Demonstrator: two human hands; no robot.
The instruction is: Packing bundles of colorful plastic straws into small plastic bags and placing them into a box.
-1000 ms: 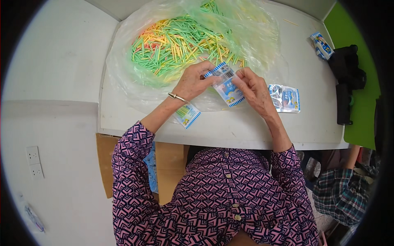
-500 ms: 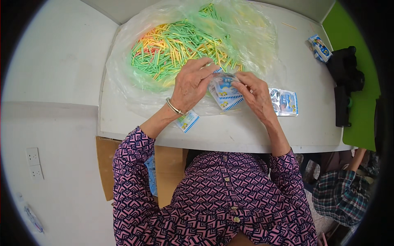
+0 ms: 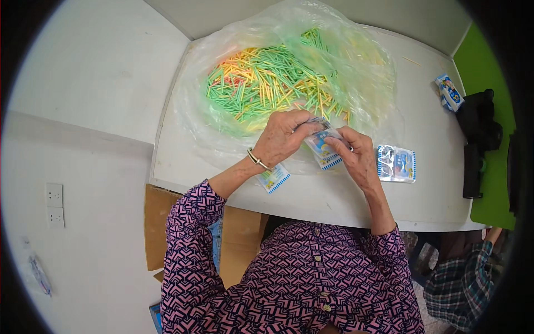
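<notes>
Between my two hands is a small blue-and-white printed plastic pouch, its upper edge tilted away from me. My left hand pinches the pouch's upper left, fingers bent over its top. From the other side my right hand grips it, thumb flat on the front. Whether anything is inside the pouch I cannot tell. Just beyond my hands lies a heap of thin green, yellow and pink sticks in a large clear plastic bag. Another printed pouch, greenish inside, rests beside my left wrist.
Silvery and blue pouches lie right of my right hand. A blue-and-white packet sits near a black device by the green panel. One loose stick lies at the back. Another person's checked sleeve shows lower right.
The whole view has shifted, so the table appears lower and farther right. My left fingers have closed over the pouch's top, and my right thumb now presses farther across its front.
</notes>
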